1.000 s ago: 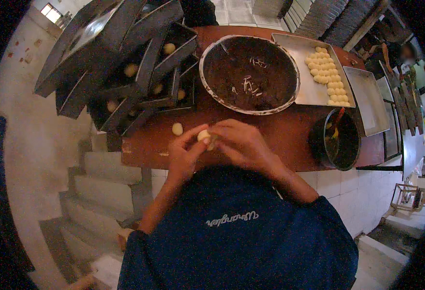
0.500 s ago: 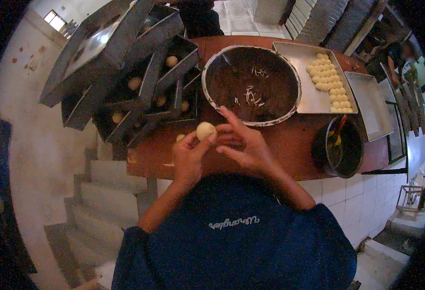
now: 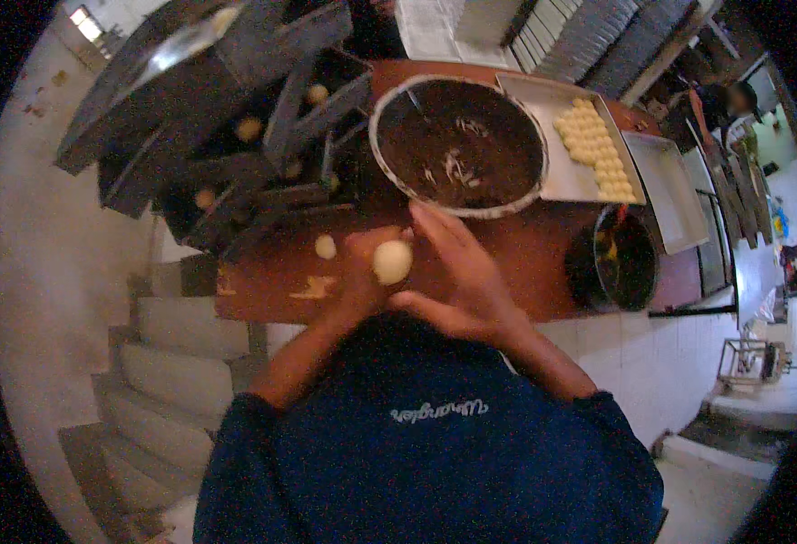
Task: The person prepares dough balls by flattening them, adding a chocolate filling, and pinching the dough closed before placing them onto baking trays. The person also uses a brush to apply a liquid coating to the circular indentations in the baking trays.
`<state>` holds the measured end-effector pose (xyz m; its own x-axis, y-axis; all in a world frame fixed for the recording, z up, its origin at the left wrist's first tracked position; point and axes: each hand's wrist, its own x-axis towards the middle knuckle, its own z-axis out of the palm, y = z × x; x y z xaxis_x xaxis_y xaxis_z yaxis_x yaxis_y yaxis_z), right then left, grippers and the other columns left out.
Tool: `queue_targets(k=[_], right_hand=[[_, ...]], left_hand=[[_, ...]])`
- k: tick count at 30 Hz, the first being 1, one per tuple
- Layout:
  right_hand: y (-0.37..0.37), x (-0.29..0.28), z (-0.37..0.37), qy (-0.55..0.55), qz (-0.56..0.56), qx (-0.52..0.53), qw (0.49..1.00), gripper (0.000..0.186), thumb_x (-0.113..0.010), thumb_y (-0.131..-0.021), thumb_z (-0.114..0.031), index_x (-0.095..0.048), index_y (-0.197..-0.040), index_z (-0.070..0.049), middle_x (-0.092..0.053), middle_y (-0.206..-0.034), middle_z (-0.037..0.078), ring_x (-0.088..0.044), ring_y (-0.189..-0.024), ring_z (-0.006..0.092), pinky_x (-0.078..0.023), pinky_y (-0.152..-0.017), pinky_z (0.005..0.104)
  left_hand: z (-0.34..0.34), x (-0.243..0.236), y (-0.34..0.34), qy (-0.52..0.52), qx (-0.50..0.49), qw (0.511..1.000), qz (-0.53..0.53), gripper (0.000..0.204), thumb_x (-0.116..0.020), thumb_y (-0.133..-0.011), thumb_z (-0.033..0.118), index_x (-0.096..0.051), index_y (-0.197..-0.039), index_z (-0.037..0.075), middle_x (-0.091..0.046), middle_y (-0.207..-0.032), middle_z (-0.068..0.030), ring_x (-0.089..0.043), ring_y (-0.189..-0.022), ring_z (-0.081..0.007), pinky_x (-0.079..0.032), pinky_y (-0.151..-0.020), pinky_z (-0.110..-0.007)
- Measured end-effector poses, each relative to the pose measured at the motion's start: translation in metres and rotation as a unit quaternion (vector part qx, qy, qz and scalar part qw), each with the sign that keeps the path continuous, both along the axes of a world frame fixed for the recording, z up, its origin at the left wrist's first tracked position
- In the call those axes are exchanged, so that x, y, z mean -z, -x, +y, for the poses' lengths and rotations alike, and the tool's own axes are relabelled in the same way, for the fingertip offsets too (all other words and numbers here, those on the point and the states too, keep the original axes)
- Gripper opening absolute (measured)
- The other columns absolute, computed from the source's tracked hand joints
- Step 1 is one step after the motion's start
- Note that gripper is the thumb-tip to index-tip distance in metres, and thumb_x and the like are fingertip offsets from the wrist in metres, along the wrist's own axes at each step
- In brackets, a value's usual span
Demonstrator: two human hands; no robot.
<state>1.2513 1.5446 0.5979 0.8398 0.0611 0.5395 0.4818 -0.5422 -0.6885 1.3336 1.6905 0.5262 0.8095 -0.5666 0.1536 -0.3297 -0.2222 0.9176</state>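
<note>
Left hand (image 3: 364, 265) holding a smooth, pale cream, round dough ball (image 3: 392, 262) above the table's near edge; fingers blurred, tightness of hold not readable. Right hand (image 3: 464, 276) wide open beside it, fingers straight, thumb apart, nothing gripped. Smaller pale, egg-shaped dough piece (image 3: 326, 247) on the reddish-brown table (image 3: 276, 288), toward its near left corner. Large round basin (image 3: 544, 168), pale smeared rim, dark brown filling, by the far edge. Rectangular metal tray (image 3: 557, 181) toward far right corner, carrying closely packed cream balls (image 3: 598, 145). Deep black round pot (image 3: 584, 272) near right.
</note>
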Motion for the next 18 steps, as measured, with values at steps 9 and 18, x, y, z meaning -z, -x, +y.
queue_targets(k=[9,18], right_hand=[[0.085,0.228,-0.152,0.232,0.277,0.197,0.912,0.023,-0.063,-0.09,-0.026,-0.066,-0.099,-0.005,-0.062,-0.105,0.022,-0.057,-0.103,0.04,-0.046,-0.088,0.0505],[0.027,0.249,-0.156,0.237,0.052,0.336,0.91,0.025,-0.062,-0.093,-0.029,-0.064,-0.102,-0.006,-0.059,-0.105,0.02,-0.054,-0.102,0.0419,-0.042,-0.092,0.0539]], left_hand=[[0.093,0.083,-0.012,-0.279,-0.154,0.946,-0.063,0.072,-0.079,-0.082,0.029,-0.047,-0.139,0.001,-0.061,-0.126,-0.0225,-0.058,-0.118,-0.0395,-0.044,-0.105,-0.044],[0.112,0.071,-0.028,-0.26,-0.17,0.949,0.054,0.058,-0.062,-0.097,0.034,-0.048,-0.142,0.0,-0.051,-0.14,-0.026,-0.053,-0.125,-0.0412,-0.041,-0.108,-0.047]])
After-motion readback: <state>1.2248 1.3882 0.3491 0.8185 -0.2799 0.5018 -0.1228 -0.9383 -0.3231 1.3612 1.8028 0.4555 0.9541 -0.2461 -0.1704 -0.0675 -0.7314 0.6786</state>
